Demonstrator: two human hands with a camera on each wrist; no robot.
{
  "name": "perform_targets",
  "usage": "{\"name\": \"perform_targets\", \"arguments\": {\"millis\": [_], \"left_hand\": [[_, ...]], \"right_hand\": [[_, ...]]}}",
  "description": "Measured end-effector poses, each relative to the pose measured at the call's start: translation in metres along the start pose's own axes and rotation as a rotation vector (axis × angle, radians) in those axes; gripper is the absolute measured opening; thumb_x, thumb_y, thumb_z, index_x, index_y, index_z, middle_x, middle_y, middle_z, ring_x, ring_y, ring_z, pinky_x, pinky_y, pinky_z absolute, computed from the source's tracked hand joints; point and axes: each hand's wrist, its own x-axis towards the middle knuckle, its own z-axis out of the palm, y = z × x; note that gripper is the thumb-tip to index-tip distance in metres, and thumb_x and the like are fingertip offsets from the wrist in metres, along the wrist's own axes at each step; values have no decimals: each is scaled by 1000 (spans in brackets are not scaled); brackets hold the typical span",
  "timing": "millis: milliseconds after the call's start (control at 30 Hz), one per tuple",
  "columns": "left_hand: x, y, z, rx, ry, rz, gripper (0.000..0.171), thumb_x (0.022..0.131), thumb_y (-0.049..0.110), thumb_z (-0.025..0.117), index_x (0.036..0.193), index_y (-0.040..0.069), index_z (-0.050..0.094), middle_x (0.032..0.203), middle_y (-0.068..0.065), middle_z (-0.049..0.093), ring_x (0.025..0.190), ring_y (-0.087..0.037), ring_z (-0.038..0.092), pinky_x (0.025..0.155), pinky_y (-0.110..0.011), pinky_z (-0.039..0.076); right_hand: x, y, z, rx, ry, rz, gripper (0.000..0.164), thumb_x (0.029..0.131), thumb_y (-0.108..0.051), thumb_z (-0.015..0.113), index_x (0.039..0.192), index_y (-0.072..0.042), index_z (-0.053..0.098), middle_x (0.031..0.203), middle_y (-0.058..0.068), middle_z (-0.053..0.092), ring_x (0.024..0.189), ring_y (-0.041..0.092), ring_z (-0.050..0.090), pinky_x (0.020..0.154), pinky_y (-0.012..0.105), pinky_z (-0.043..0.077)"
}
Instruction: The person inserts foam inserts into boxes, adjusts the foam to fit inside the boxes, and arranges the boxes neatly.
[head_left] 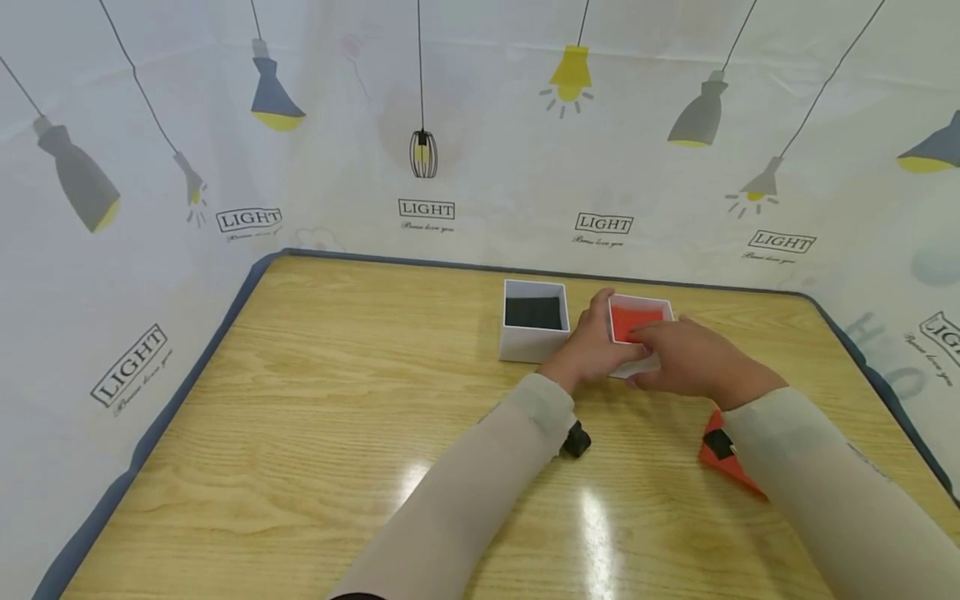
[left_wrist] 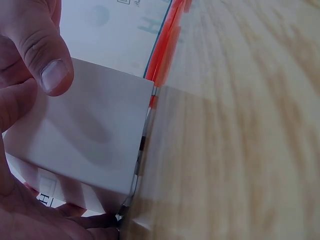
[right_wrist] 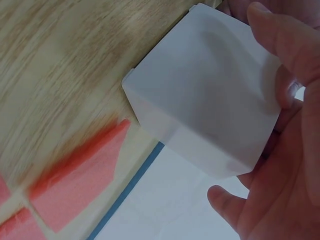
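In the head view my left hand (head_left: 592,346) grips a small white open-topped box (head_left: 636,367) from its left side. Red cloth-like material (head_left: 633,318) lies inside that box. My right hand (head_left: 690,358) reaches over the near right rim, its fingers on the red material and its thumb hanging in front of the box; the fingertips inside are partly hidden. In the right wrist view the box's smooth white side (right_wrist: 200,85) fills the middle, with fingers around its rim. The left wrist view has the left hand (left_wrist: 45,215) around the box's lower side.
A second white box (head_left: 534,342) holding black material (head_left: 532,312) stands just left. Flat red pieces (right_wrist: 80,175) lie on the wooden table (head_left: 337,375), partly behind the right sleeve (head_left: 817,475). Small black objects (head_left: 576,440) show beside both cuffs. A lamp-patterned white curtain (head_left: 495,92) surrounds the table.
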Motion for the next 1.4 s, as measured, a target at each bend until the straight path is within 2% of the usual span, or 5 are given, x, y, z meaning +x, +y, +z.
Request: {"name": "perform_targets", "arguments": {"millis": [233,633,1100,1233,1400], "left_hand": [[0,0,-1,-4,-2,18,106,87,36,87,167,29,18,147,-2,47,128,-17,50,113,-37,46],[3,0,1,9,-10,59,108,85,35,87,167,29,16,153,-5,46,134,-17,48,116,-34,42],[-1,2,-1,-9,-16,52,107,83,28,84,167,29,17,152,-7,45,126,-17,49,109,-32,44],[0,0,-2,-5,-9,52,107,84,31,86,167,28,18,153,-7,45,129,-17,49,112,-32,43],[-1,0,-2,-6,-5,42,107,86,36,87,167,30,17,152,-3,46,131,-16,49,115,-33,42]], "right_hand": [[4,2,2,14,-10,3,34,85,-35,88,105,-14,71,92,-6,71,82,18,61,90,50,52],[12,3,8,-6,78,-47,42,83,-35,87,119,-17,73,130,4,71,119,34,68,115,82,13],[19,2,10,19,57,-50,23,82,-33,87,96,-26,70,102,-10,74,104,25,70,113,83,16],[17,5,13,75,112,-96,23,82,-29,87,98,-26,70,96,-11,72,93,20,68,109,67,36],[8,11,13,200,180,-135,52,85,-25,88,133,-22,68,135,0,68,123,28,64,113,63,38]]}}
